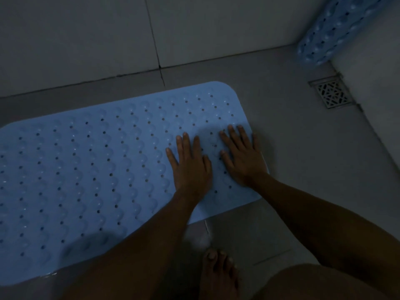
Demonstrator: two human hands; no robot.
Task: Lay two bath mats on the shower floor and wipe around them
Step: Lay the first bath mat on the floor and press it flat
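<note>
Flat hands (216,163) on blue mat (86,169)

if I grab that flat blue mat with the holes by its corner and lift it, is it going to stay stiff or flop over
Probably flop. The flat blue perforated bath mat lies flush on the grey tiled floor under the left hand and right hand, suggesting thin, soft material. The second blue mat in the corner curves, so likely bendy.

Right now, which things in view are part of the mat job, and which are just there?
Part of the job:
- flat blue mat, both palms pressed on it: left hand, right hand
- second blue mat, propped in the corner, not yet laid

Just there:
- floor drain
- bare foot
</note>
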